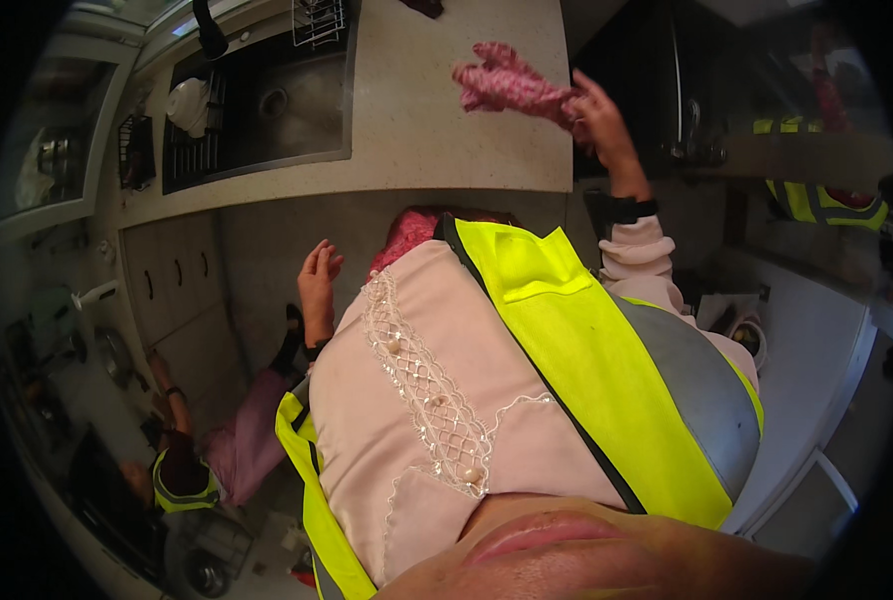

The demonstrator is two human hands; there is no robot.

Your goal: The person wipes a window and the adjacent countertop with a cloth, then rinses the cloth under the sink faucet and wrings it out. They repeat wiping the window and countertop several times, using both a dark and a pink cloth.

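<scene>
My right hand (604, 124) pinches one end of a crumpled pink patterned cloth (518, 86) near the right end of the pale countertop (446, 157). The cloth reaches leftward over the counter and looks slightly blurred. Whether its far end touches the surface, I cannot tell. Down at my left side, apart from the counter's front edge, my left hand (320, 274) is empty with its fingers loosely bent. A dark band circles each of my wrists.
Left along the counter is a dark sink (304, 105), with a white bowl (188, 107) on its drainer and a wire rack (319, 21) behind. A co-worker in a yellow vest (184, 487) is at far left, beside a counter with pans (113, 356). Dark glossy doors (634, 67) stand right.
</scene>
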